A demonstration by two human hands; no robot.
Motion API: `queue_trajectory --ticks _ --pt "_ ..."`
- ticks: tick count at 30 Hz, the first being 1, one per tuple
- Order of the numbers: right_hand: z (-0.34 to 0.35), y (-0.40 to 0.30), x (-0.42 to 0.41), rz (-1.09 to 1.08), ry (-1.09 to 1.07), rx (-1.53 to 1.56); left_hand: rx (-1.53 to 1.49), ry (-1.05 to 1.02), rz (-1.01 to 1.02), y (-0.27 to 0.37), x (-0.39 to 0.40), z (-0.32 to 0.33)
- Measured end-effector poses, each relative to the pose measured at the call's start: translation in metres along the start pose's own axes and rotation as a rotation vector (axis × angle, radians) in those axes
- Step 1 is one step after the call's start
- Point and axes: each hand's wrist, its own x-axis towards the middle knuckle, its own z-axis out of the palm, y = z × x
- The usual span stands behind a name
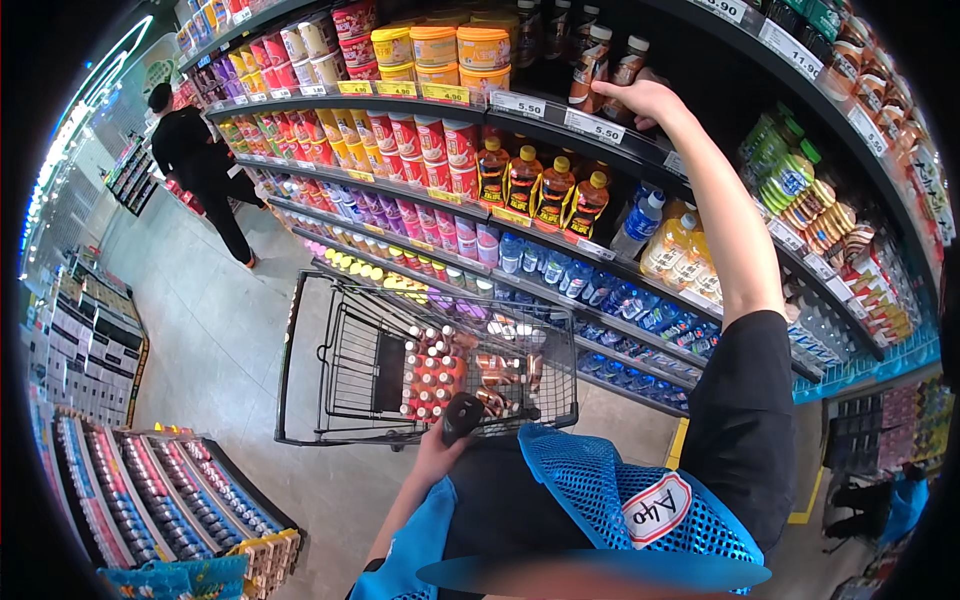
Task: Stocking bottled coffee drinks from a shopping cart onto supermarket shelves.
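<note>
My right hand [643,97] reaches onto an upper shelf, its thumb and fingers around a brown drink bottle [627,71] with a dark cap. A similar brown bottle [589,69] stands at my thumb tip, and darker bottles are behind, in shadow. My left hand [442,446] is low, near the cart, closed on a dark bottle [461,416] seen from its capped end. Beside it, the wire shopping cart [352,416] holds a block of white-capped bottles [433,379] and several loose brown bottles [496,375] lying down.
Shelves [555,112] with cups, tubs and bottles run along the front and right. A person [199,150] in dark clothes stands at the upper left; another [896,506] is at the lower right. Sloped display racks [165,487] stand at the lower left.
</note>
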Motion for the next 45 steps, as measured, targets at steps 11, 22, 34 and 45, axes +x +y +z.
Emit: queue_trajectory --ticks 11,22,34,45 --pt "0.034 -0.045 0.079 0.054 0.111 0.074 -0.046 0.110 -0.040 0.009 -0.014 -0.017" --pt "0.070 -0.053 0.134 0.240 0.291 0.256 -0.111 0.222 -0.108 -0.002 -0.020 -0.065" --pt "0.087 0.000 0.219 0.246 0.476 0.138 -0.068 0.157 -0.092 0.021 0.024 -0.068" --pt "0.074 -0.002 0.166 0.121 0.080 0.290 0.030 0.032 -0.055 0.002 0.049 -0.128"
